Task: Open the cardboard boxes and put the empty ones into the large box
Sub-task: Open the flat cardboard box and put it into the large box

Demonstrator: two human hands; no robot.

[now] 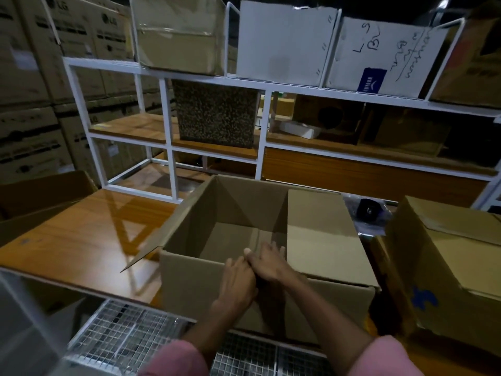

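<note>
Both my hands at the near rim of the open box, reaching in over its front wall.

The large open brown cardboard box (pixel 244 232) sits on the glossy orange-brown wooden surface (pixel 89 240) straight ahead of me, its long axis running left to right, one flap folded in over its right half and the visible floor bare. My left hand (pixel 238 280) and right hand (pixel 267 263) touch each other at the middle of the near wall, equally close; my fingers (pixel 271 248) curl together over the rim, though I cannot tell what they pinch. A smaller taped brown cardboard box (pixel 455 267) stands tilted just right of it, nearer my right hand.
</note>
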